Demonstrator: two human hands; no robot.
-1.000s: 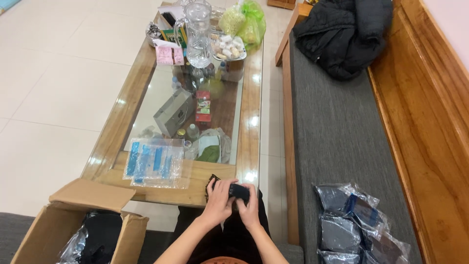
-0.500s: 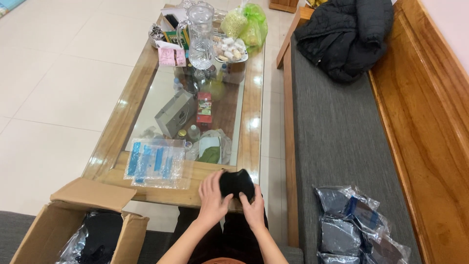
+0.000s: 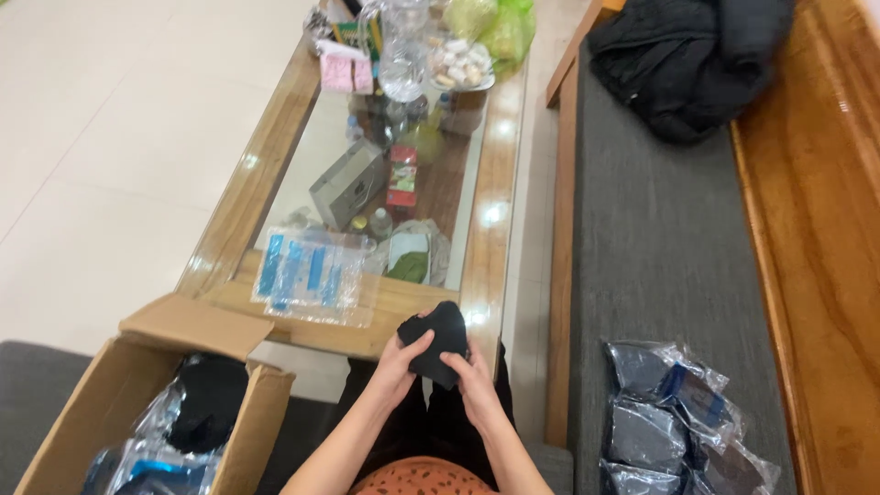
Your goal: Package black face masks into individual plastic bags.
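Head view: at lower centre of the frame, left hand (image 3: 403, 359) and right hand (image 3: 477, 380) fingers grasping a black cloth bundle (image 3: 438, 339) over the lap, just below the bench (image 3: 275, 302) edge.

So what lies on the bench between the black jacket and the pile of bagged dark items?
Nothing: in the head view the grey bench cushion is bare between the black jacket and the bagged dark items.

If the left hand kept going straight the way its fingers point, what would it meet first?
The left hand points up and forward, fingers on the black cloth. Beyond that, likely the wooden edge of the coffee table, then the clear plastic bags; depth is hard to judge.
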